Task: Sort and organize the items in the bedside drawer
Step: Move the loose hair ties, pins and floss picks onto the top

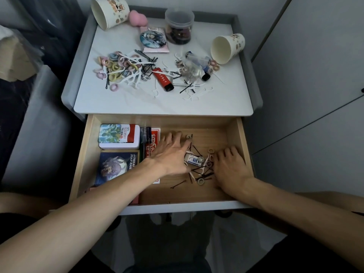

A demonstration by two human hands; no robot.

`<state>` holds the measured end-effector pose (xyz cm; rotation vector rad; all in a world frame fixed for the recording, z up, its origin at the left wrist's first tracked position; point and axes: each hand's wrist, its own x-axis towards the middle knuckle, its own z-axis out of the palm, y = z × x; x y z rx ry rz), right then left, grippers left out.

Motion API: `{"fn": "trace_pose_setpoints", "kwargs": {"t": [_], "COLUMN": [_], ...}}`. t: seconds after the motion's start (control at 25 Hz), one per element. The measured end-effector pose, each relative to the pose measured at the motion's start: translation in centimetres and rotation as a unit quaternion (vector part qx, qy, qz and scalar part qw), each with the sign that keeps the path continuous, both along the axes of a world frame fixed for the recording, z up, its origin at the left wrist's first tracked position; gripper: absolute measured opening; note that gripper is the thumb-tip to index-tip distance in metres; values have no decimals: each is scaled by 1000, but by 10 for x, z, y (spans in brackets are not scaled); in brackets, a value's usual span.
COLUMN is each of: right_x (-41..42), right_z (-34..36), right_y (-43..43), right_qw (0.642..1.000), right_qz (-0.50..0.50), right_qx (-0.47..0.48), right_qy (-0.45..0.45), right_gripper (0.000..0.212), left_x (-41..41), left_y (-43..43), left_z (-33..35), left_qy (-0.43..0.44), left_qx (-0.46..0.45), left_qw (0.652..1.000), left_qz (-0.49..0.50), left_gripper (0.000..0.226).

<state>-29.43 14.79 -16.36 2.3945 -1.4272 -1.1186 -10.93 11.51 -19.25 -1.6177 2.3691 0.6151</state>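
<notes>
The wooden bedside drawer (232, 134) stands pulled out below the nightstand top. My left hand (171, 152) lies flat on the drawer floor with fingers spread, its thumb side against a white eraser (194, 160). My right hand (230, 168) rests palm down at the drawer's right side, fingers lightly bent, beside a loose heap of hair ties (210, 151), black bobby pins (178, 184) and white floss picks (204, 161). Neither hand grips anything that I can see. At the drawer's left lie a tin (119, 135) and a picture box (116, 166).
On the nightstand top (163, 103) lie two tipped paper cups (110, 12) (226, 48), a pink sponge (136, 17), a lidded jar (179, 26), a red tube (163, 78), and scattered hair ties (116, 66), pins and floss picks. Raised grey rims border it.
</notes>
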Motion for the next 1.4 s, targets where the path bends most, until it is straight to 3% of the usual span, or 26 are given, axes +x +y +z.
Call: {"fn": "trace_pose_setpoints", "kwargs": {"t": [0.16, 0.32, 0.4, 0.52, 0.64, 0.72, 0.76, 0.84, 0.92, 1.0, 1.16, 1.32, 1.4], "right_x": [-8, 0, 0, -4, -3, 1, 3, 5, 6, 4, 0, 5, 9], "right_z": [17, 21, 26, 28, 13, 3, -3, -12, -17, -22, -27, -30, -31], "right_y": [-8, -8, -13, -20, -17, -17, -17, -16, -15, -19, -25, -24, -25], "right_qw": [993, 992, 998, 988, 953, 927, 930, 956, 976, 974, 960, 959, 964], "right_qz": [62, 60, 38, -15, -100, -192, -195, -126, -17, 75, 120, 95, 97], "right_qx": [-6, 13, 9, -35, 44, 132, 144, 122, 72, 38, 51, 35, 19], "right_qy": [100, 111, 59, -152, -283, -293, -278, -235, -206, -209, -249, -263, -248], "right_gripper": [45, 32, 28, 30, 51, 92, 111, 124, 112, 86, 47, 38, 47], "left_x": [-5, -7, -6, -3, 0, 3, 4, 3, -1, -3, 2, 6, 4], "left_y": [3, 8, 11, 10, 9, 6, 4, -3, -9, -14, -13, -9, -7], "left_z": [5, 4, 2, 1, 0, 3, 3, 4, 6, 9, 13, 12, 9], "left_qy": [-22, -19, 13, 59, 95, 68, 40, -6, -35, -35, 21, 21, 17], "left_qx": [49, 79, 86, 89, 91, 53, 27, 27, 67, 80, 63, 48, 49], "left_qw": [999, 996, 996, 994, 991, 996, 998, 998, 995, 994, 995, 996, 996], "left_qz": [-8, -23, -22, -17, -7, -23, -35, -51, -61, -68, -68, -71, -66], "left_gripper": [119, 130, 126, 117, 111, 116, 121, 132, 133, 126, 100, 80, 69]}}
